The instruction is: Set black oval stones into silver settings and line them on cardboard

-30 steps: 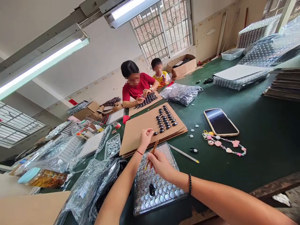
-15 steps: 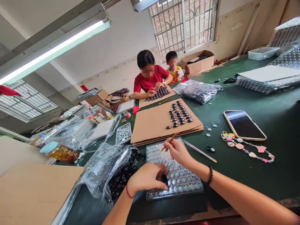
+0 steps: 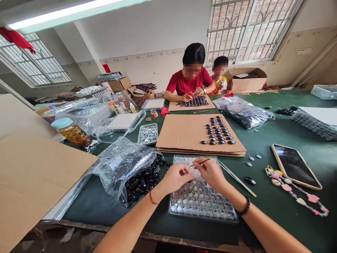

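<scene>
My left hand (image 3: 177,180) is closed in a pinch above the clear plastic tray (image 3: 204,218), which holds rows of round silvery pieces. What sits between its fingertips is mostly hidden by the fingers. Close beside it, my right hand (image 3: 211,174) grips a thin wooden stick (image 3: 202,161), its yellowish tip pointing at the left fingertips. A clear plastic bag (image 3: 116,163) spills glossy black oval pieces (image 3: 140,184) left of the tray. Beyond the tray, more black ovals (image 3: 216,132) stand in rows on stacked brown cardboard (image 3: 181,131).
A pale stick (image 3: 238,178), a loose black oval (image 3: 250,180) and a phone (image 3: 295,165) with a beaded strap (image 3: 286,188) lie to the right. A small box of silvery pieces (image 3: 147,134) and a lidded jar (image 3: 75,133) stand left. Across the table, a person in red (image 3: 193,79) works.
My left hand has lifted from the tray's near part, where it held a black oval, up to the right hand's stick tip. The whole view has turned and levelled.
</scene>
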Demonstrator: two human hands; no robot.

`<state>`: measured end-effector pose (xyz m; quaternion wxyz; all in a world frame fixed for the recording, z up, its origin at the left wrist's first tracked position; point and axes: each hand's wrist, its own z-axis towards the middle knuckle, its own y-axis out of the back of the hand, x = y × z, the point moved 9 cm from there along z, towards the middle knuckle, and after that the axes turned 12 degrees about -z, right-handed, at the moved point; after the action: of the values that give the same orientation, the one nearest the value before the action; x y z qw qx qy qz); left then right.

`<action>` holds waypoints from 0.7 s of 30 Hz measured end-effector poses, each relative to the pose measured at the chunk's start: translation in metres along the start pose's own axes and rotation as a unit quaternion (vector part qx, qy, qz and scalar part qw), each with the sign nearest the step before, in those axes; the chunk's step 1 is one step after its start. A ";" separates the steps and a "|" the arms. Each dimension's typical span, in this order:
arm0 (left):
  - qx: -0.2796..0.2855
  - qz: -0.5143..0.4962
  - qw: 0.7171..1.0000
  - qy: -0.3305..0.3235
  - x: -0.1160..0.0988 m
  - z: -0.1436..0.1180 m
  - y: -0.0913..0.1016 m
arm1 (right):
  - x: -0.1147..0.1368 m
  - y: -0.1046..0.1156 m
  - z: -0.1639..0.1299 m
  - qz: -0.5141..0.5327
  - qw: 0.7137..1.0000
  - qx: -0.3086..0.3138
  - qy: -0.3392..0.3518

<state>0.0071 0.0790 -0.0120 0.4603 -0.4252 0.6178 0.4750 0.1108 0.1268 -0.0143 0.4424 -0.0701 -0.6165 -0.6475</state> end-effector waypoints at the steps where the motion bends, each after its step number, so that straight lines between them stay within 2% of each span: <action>1: 0.001 -0.078 0.997 0.017 0.002 0.002 0.002 | 0.002 0.000 0.000 -0.006 1.000 0.001 0.008; 4: 0.007 -0.263 0.963 0.054 0.006 0.004 0.006 | 0.007 0.000 -0.001 0.000 1.000 0.003 0.018; 7: 0.002 -0.324 0.943 0.076 0.011 0.005 0.007 | 0.006 0.004 -0.006 0.057 0.998 0.003 -0.004; 10: -0.030 -0.261 0.962 0.073 0.015 0.006 0.012 | 0.006 0.012 -0.015 0.136 0.991 -0.011 -0.011; 13: -0.096 -0.119 0.988 -0.004 0.004 0.007 0.025 | 0.007 0.022 -0.022 0.201 0.979 -0.042 -0.011; 16: -0.120 -0.031 0.990 -0.062 -0.009 0.006 0.030 | 0.009 0.031 -0.024 0.250 0.965 -0.076 -0.013; 21: -0.111 -0.027 0.993 -0.019 0.000 0.008 0.028 | 0.012 0.027 -0.020 0.339 0.939 -0.058 -0.024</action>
<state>-0.0184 0.0924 -0.0075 0.4346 -0.4807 0.5407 0.5363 0.1303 0.1076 0.0088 0.6156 -0.3160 -0.5281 -0.4923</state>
